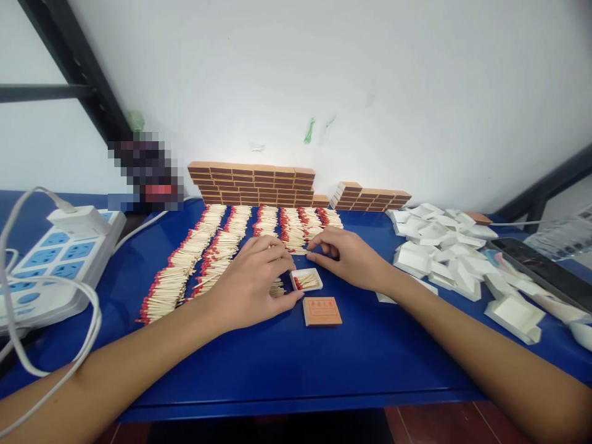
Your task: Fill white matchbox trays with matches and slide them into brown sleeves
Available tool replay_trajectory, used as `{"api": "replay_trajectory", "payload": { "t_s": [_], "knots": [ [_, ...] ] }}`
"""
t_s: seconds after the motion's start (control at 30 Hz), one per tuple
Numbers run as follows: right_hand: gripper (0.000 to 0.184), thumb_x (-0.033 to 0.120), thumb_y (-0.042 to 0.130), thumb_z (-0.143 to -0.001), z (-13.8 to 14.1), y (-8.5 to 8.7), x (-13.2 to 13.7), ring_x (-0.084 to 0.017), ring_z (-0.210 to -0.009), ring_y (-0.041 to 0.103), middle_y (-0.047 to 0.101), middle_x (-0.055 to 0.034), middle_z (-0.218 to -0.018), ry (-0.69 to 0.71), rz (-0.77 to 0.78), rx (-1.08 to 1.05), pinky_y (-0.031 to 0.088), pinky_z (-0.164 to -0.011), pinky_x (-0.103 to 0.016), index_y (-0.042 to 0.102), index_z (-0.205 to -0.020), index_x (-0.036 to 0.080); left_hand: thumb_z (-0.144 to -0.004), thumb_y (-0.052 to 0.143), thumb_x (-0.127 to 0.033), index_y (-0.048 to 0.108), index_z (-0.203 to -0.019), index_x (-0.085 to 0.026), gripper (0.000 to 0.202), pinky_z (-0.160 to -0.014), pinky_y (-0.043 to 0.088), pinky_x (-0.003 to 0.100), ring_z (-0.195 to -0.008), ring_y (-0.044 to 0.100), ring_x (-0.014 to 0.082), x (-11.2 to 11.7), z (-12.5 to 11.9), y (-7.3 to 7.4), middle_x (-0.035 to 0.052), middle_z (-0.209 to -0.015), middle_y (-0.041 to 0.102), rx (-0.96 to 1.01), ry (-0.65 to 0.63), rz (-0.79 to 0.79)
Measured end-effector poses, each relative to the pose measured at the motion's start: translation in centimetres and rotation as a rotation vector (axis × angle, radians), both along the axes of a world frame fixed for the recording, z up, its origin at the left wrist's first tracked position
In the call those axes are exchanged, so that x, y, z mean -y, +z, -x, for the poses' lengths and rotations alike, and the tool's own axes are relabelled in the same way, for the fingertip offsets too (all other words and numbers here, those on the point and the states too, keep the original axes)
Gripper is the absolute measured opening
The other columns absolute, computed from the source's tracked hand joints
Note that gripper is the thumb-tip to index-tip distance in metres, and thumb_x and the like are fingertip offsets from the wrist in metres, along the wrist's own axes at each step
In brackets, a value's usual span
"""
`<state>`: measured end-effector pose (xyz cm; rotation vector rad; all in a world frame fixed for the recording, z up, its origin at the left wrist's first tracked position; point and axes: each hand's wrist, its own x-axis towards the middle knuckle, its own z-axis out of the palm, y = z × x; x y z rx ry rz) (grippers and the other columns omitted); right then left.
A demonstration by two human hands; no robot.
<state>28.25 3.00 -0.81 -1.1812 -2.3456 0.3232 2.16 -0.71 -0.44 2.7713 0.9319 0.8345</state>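
Long rows of red-tipped matches (198,259) lie on the blue table (296,364). A small white inner tray (306,280) holding several matches sits between my hands. My left hand (254,280) rests curled over the near ends of the match rows, its thumb beside the tray. My right hand (345,256) reaches to the match rows just behind the tray, fingertips pinched on a few matches. An orange matchbox sleeve (322,311) lies flat in front of the tray.
Stacked orange matchboxes (252,185) line the wall, with a lower stack (370,198) to the right. A heap of white empty trays (444,246) fills the right side. A white power strip (55,259) with cables sits left. A dark phone (536,265) lies far right.
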Motion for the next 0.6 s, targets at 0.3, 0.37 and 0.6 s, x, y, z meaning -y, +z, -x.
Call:
{"api": "replay_trajectory", "payload": {
  "t_s": [0.3,0.37,0.6],
  "knots": [
    [0.017,0.032,0.063,-0.103,-0.5,-0.2,-0.8,-0.018,-0.076,0.053,0.060,-0.0018,-0.083,-0.037,0.102,0.091,0.038,-0.070,-0.031,0.066,-0.091,0.020,-0.092,0.079,-0.038,0.074,-0.103,-0.020,0.021,-0.109,0.049,0.052,-0.120,0.062,0.0306,-0.1,0.0,0.0,0.0070,-0.110,0.077,0.003,0.005,-0.017],
    [0.019,0.034,0.062,-0.104,-1.0,0.0,-0.8,-0.018,-0.076,0.053,0.061,-0.0022,-0.083,-0.040,0.127,0.105,0.038,-0.070,-0.031,0.066,-0.091,0.020,-0.092,0.079,-0.039,0.074,-0.103,-0.019,0.022,-0.108,0.049,0.053,-0.119,0.062,0.0308,-0.1,0.1,-0.1,0.0073,-0.110,0.077,0.000,0.007,-0.017],
    [0.018,0.037,0.063,-0.101,-2.3,0.6,-1.0,-0.019,-0.074,0.055,0.062,-0.0023,-0.083,-0.020,0.169,0.114,0.041,-0.071,-0.032,0.068,-0.096,0.021,-0.093,0.078,-0.040,0.074,-0.103,-0.019,0.023,-0.108,0.049,0.054,-0.121,0.063,0.0316,-0.1,0.1,0.0,0.0079,-0.110,0.077,-0.007,0.010,-0.020]
  ]
}}
